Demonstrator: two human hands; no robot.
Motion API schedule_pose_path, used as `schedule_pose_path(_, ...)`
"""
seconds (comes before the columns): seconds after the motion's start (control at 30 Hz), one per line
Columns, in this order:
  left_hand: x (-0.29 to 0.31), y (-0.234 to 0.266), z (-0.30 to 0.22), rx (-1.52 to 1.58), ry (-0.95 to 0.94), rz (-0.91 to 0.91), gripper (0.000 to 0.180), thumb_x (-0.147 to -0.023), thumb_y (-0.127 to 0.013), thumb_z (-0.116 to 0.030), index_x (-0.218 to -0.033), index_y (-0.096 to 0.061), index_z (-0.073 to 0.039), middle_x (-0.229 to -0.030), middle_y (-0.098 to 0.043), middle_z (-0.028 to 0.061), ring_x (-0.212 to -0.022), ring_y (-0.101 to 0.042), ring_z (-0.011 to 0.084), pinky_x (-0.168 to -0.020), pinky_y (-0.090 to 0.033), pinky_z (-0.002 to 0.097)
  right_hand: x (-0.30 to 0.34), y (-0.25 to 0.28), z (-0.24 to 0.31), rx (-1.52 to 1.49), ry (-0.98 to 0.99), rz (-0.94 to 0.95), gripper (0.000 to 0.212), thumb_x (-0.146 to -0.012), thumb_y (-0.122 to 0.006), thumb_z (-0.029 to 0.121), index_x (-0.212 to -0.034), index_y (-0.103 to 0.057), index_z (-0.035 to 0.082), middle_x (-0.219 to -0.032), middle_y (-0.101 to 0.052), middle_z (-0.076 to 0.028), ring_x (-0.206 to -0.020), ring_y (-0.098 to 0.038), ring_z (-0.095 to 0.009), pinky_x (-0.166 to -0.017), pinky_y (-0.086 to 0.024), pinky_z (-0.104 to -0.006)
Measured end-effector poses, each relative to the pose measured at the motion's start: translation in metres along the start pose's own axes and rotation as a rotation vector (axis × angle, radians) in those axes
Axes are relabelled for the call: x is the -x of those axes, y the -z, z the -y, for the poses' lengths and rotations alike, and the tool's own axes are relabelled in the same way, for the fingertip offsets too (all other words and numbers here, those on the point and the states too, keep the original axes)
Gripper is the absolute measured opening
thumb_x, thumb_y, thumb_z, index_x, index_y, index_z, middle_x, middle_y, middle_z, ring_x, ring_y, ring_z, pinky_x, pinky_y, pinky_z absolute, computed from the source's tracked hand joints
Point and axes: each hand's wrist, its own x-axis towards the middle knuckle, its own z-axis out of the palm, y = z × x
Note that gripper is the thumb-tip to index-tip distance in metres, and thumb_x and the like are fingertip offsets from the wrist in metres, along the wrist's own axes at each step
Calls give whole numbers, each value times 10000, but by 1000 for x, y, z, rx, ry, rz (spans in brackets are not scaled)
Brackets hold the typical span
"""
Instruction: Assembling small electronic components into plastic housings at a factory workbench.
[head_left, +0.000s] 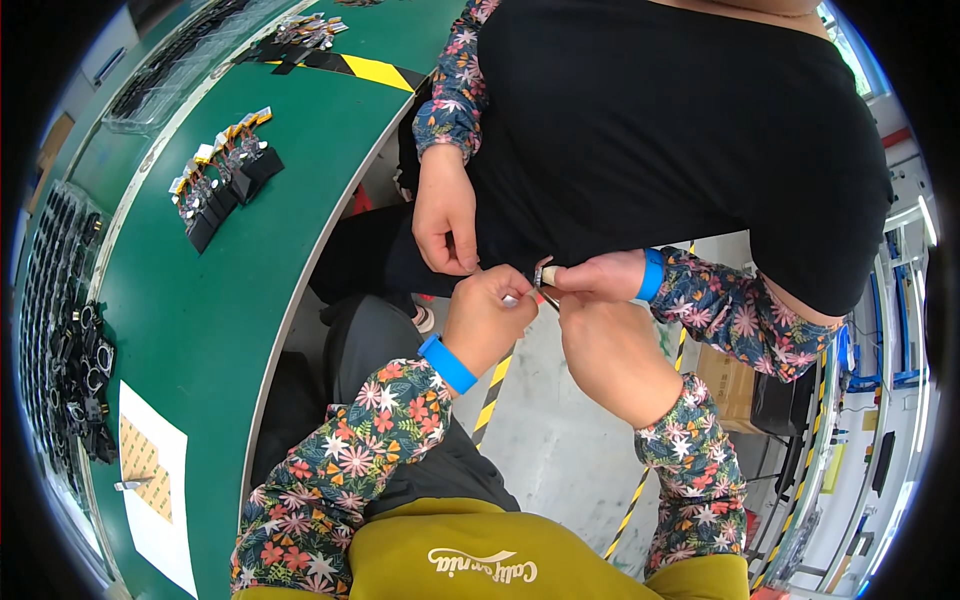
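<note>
My left hand (488,322), with a blue band at its wrist, is closed in a pinch; a small whitish bit (510,300) shows at its fingers. Close beside it, my right hand (615,358) is also closed, fingers curled and turned away. A thin dark piece shows between my hands, too small to name. Just beyond my fingertips, a co-worker's hand (605,274) with a blue wristband pinches a small part (545,274) with a pale and a metallic portion. The co-worker's other hand (446,215) hangs near my left fingertips, fingers bent.
A green table (240,290) curves along the left. On it lie several black modules (230,190) with wires and yellow-white ends, and a white sheet (165,540) under a tan sticker sheet (148,460). Black parts (85,380) line the far-left edge. A cardboard box (725,385) stands at right.
</note>
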Motion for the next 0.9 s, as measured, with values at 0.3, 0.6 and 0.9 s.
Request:
schedule_pose_path(0.3,-4,3,-2,2,27,21,45,-733,-617,-2,-764,-595,22,-630,-606,62,-487,-583,113,-443,-464,234,1,-3,-1,17,12,-61,40,-686,-563,25,-705,-576,-6,-608,-589,-139,-574,-613,-273,-477,-471,-343)
schedule_pose_path(0.6,-9,7,-6,-16,49,79,61,-759,-583,27,-819,-584,34,-721,-606,48,-543,-573,92,-468,-453,208,-3,1,0,74,-10,6,43,-691,-559,32,-702,-573,-7,-600,-597,-145,-566,-617,-276,-481,-473,-345)
schedule_pose_path(0.9,-9,11,-6,-36,24,100,58,-765,-593,12,-820,-584,28,-712,-610,39,-531,-572,90,-473,-456,209,0,1,-3,4,16,-15,45,-693,-542,17,-701,-567,-19,-594,-588,-157,-583,-615,-300,-492,-474,-367)
